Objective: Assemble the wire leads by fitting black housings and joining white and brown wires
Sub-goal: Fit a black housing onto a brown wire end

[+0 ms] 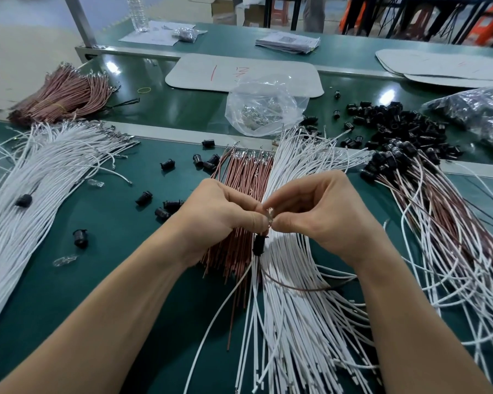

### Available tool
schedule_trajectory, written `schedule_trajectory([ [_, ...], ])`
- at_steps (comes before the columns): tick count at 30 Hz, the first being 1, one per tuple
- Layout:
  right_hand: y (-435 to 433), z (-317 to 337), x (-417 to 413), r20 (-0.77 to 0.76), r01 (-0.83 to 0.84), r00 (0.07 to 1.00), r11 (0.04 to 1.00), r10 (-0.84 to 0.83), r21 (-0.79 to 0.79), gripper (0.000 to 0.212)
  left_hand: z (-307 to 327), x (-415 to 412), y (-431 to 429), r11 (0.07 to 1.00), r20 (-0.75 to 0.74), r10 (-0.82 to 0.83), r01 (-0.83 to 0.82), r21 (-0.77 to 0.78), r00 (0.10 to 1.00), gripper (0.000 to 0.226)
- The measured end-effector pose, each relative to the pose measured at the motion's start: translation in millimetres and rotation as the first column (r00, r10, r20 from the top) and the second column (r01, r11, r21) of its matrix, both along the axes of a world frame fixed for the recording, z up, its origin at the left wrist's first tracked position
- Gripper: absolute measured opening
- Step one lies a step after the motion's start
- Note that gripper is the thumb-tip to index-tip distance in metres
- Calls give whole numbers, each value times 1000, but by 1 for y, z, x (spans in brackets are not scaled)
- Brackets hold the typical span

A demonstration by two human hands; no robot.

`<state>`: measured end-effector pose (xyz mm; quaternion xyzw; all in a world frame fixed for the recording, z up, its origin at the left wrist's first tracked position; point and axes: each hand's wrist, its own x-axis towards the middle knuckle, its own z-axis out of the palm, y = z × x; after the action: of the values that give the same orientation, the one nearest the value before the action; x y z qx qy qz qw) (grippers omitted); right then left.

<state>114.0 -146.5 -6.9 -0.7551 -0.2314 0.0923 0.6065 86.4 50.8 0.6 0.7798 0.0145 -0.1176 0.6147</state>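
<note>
Both hands meet in the middle, over the green table [111, 251]. The left hand [222, 211] and the right hand [319, 211] each pinch a tiny shiny bit [269, 216] between thumb and fingers. It is too small, and too covered by fingertips, to tell what it is. Just under it hangs a black housing [258, 245]. A white wire [225, 302] and a brown wire [296, 288] come out of its bottom. The hands hide part of the pile of brown wires [239, 172] and the pile of white wires [291, 322] under them. A heap of housings [396, 129] lies at the back right, near a clear bag [264, 106] with small blurry shiny parts inside.
</note>
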Motion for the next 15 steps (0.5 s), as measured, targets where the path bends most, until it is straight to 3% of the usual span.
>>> schedule_trajectory([
  [9, 0, 9, -3, 53, -134, 988, 979, 144, -156, 23, -1, 0, 7, 991, -64, -121, 124, 43, 991, 14],
  [15, 0, 9, -4, 103, -125, 983, 968, 150, -216, 24, -1, 1, 8, 983, -69, -174, 177, 50, 982, 18],
])
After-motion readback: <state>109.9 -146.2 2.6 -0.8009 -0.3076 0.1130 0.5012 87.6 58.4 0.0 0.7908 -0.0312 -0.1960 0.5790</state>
